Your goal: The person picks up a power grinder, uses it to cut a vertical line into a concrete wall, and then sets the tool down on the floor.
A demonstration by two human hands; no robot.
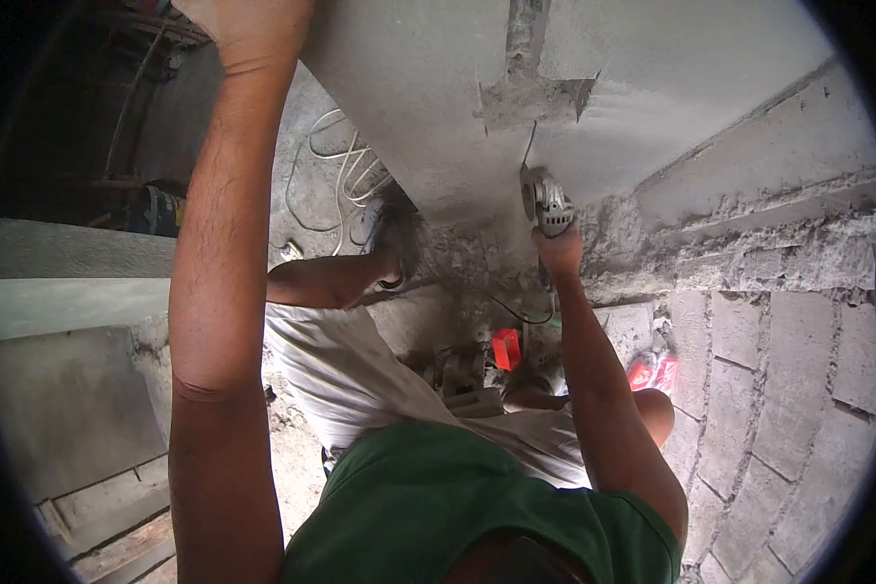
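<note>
My right hand [560,253] is wrapped round an angle grinder [553,206], whose disc edge is against the grey plastered wall [428,107]. A thin dark cut line [529,144] runs up the plaster from the disc towards a rough chiselled recess [533,105]. Above that recess, a narrow channel [526,39] continues to the top of the view. My left hand [248,21] is raised at the upper left, beside the wall's edge. Its fingers are cut off by the frame, so what they touch is hidden.
A pale cable [346,175] lies looped on the floor by my left foot. The dark cord [511,311] hangs below the grinder. Near my legs are a red box [505,348] and a red plastic bag [660,372]. A block wall [764,389] stands at right.
</note>
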